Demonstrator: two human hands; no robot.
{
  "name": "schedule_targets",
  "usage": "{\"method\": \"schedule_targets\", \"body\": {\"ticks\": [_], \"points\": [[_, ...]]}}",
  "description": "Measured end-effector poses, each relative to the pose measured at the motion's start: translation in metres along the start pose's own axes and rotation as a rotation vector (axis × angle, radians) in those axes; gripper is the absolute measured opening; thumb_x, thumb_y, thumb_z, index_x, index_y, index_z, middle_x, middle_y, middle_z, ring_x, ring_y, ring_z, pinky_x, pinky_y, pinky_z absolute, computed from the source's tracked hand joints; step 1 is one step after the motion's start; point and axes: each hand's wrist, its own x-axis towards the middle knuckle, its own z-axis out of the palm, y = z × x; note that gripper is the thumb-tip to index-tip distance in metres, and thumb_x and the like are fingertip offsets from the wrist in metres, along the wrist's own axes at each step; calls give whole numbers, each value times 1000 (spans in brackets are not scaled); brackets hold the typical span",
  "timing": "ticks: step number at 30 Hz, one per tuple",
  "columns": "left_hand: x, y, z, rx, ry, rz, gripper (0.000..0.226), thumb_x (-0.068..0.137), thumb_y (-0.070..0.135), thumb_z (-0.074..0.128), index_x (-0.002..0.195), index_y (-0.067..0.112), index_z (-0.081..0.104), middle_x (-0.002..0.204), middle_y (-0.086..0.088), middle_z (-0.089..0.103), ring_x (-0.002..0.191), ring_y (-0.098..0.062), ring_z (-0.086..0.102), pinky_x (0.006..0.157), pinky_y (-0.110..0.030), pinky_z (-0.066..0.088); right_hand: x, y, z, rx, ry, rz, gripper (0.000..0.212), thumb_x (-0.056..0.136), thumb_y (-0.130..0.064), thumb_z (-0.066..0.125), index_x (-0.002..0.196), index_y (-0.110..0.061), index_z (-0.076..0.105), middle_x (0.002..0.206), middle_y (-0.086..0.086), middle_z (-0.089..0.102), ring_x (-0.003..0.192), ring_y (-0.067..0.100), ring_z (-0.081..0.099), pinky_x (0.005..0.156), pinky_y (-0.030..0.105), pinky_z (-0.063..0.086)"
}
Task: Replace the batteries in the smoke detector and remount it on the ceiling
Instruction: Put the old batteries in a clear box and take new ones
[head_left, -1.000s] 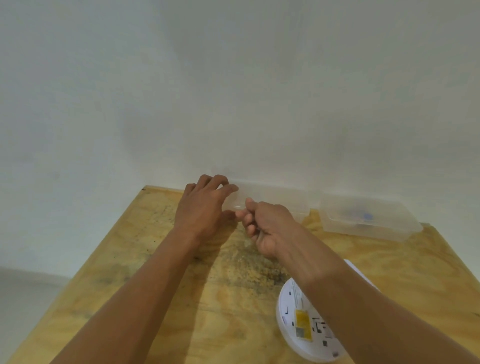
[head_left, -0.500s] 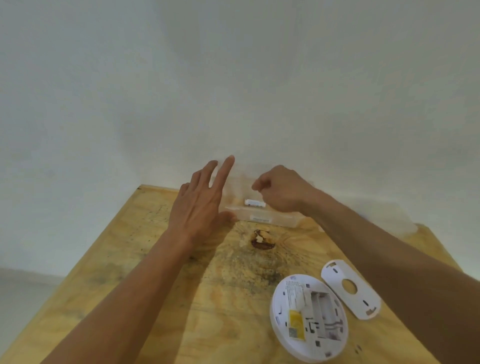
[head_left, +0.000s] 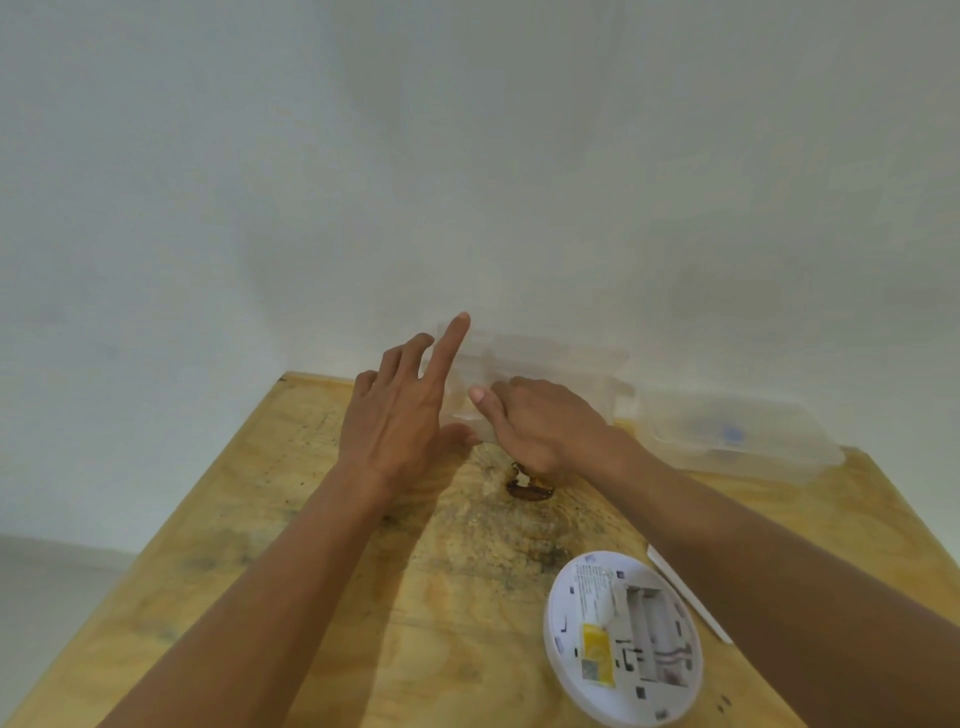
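The white round smoke detector lies back-up on the wooden table, and its battery bay looks empty. Its white mounting plate shows only an edge past my right forearm. A clear plastic box stands against the wall with its lid raised. My left hand is at the box's left end, fingers straight and the index finger up along the lid. My right hand lies low over the box's front, thumb pointing left, fingers curled under and hidden. What they hold cannot be seen.
A second clear plastic box, shut, with something blue inside, sits to the right by the wall. A dark knot marks the wood just in front of my hands. The white wall rises right behind the table.
The box lid has gone from shut to raised. My right hand came down from above the open box to its front edge. My left hand stays spread at the box's left end.
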Motion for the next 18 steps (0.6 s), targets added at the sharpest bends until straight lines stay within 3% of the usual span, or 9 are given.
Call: {"method": "schedule_targets", "body": {"ticks": [3,7,10,12,15,18], "points": [[0,1,-1,-1,-6,-13,117,79,61,72,157,38,-12,160,-6,30,143,-28,36,106,-47,42,0,-2,0,4,-48,18,68,95,-64,-1,82,-25,53,76,2,57,78,25,59,80,43,50],[1,1,-1,8,-7,-21,117,78,63,71,156,39,-13,160,-6,31,142,-28,37,106,-47,42,-1,0,2,32,-25,25,68,94,-68,3,75,-23,51,75,3,60,74,25,60,74,42,50],[0,2,-1,19,-11,-26,115,80,61,71,157,38,-13,159,-6,31,143,-28,37,106,-47,41,-3,1,2,121,147,34,58,97,-65,22,69,-21,47,68,1,57,63,22,56,56,35,40],[-1,3,-2,24,-10,-28,114,81,59,71,157,37,-12,159,-7,33,142,-29,38,106,-47,42,-7,1,1,124,322,-4,51,99,-58,34,70,-19,45,64,-1,54,59,22,53,52,34,37],[-2,5,-3,32,6,-24,113,81,57,72,158,36,-8,157,-9,35,140,-30,40,104,-48,42,-19,-4,-6,34,524,-120,39,98,-54,45,77,-21,49,61,-6,54,54,22,53,50,31,39],[-3,5,-3,54,7,-28,113,80,58,72,158,35,-6,157,-9,35,140,-30,41,105,-48,43,-37,-1,-31,-32,512,-56,35,96,-56,47,117,-29,55,69,-6,63,65,23,62,59,31,46]]}}
